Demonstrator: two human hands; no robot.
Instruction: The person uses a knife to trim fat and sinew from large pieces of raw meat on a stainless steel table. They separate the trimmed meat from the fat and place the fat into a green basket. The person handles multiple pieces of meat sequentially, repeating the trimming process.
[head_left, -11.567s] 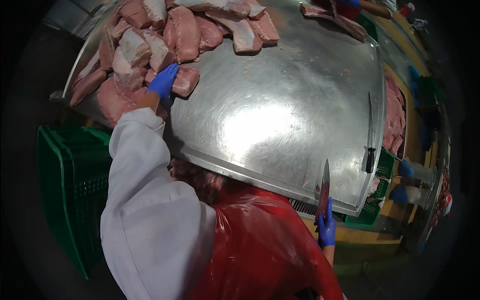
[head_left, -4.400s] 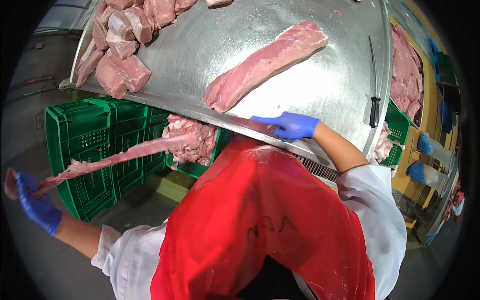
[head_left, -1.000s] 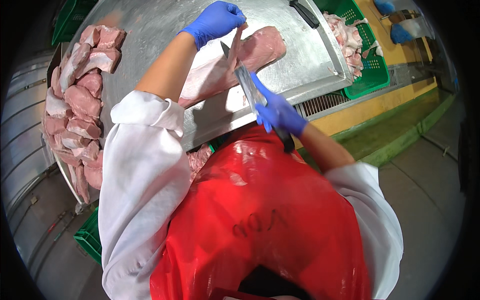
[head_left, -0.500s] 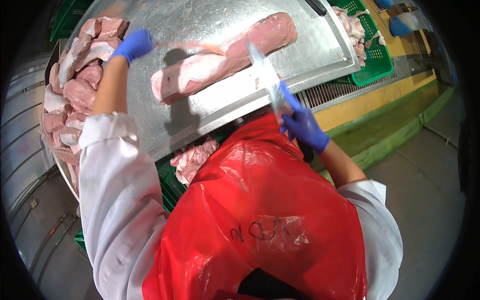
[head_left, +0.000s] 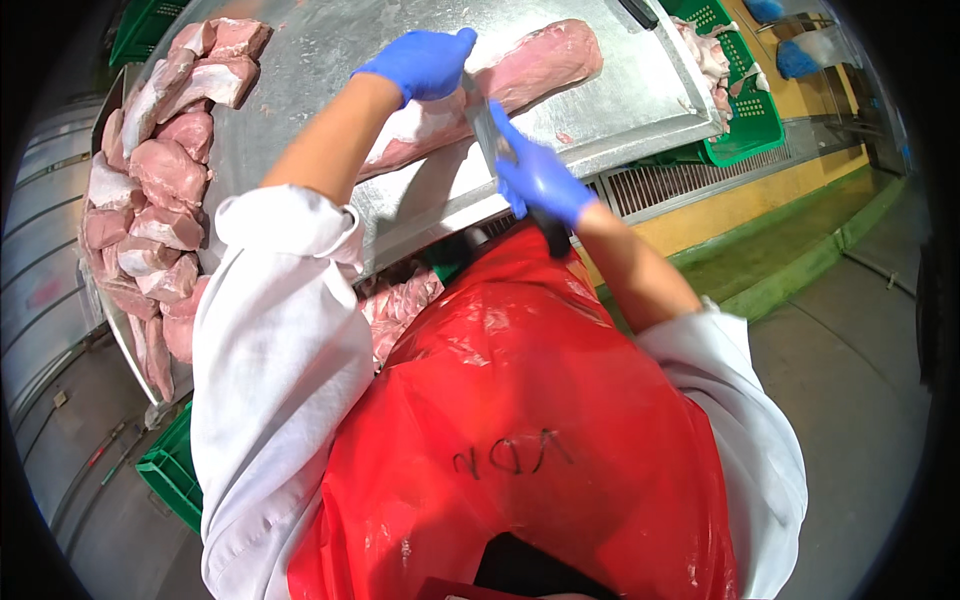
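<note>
Straight ahead through the head camera, I see the long piece of meat (head_left: pixel 540 65) lying at twelve o'clock and slanting toward one, pink and moist, with a paler, whitish stretch lower left. The left hand (head_left: pixel 425 66), gloved in blue, bends over it just before twelve; its fingertips are hidden, so I cannot tell whether they are closed. The right hand (head_left: pixel 542 180), toward one, is wrapped round the knife (head_left: pixel 483 130) — thin blade pointing at eleven, probably angled so it meets the meat without twisting the wrist. The table (head_left: pixel 290 130) is scuffed metal, its raised rim likely stopping slips. Chunky cuts (head_left: pixel 170 185) sit heaped at ten, I'd guess for elbow room. At two, a perforated green basket (head_left: pixel 755 138) holds ragged, pale trimmings (head_left: pixel 706 62) — presumably within reach.
</note>
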